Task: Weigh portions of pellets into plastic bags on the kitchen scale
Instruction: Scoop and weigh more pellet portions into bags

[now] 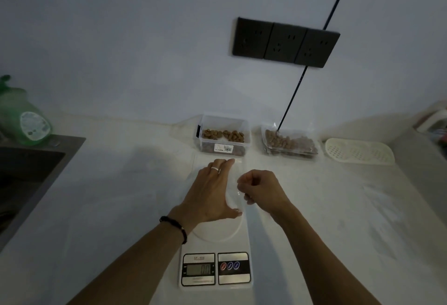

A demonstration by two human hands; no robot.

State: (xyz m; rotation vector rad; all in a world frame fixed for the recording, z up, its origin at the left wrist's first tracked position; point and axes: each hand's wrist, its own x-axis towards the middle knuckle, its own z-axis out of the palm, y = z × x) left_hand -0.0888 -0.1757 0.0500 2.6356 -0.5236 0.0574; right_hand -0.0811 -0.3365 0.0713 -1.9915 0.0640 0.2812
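White counter (96, 196) running left to right; kitchen scale (215, 244) at centre, long axis near to far. Clear plastic bag (238, 171) lying along its platform. Left hand (212, 191) pressing flat, fingers straight; right hand (260, 190) pinching the bag's right edge. Pellets in tub (223, 135) just beyond, nearer the left hand.

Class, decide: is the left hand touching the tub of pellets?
Apart. The head view shows bare counter between the left hand's fingertips and the tub.
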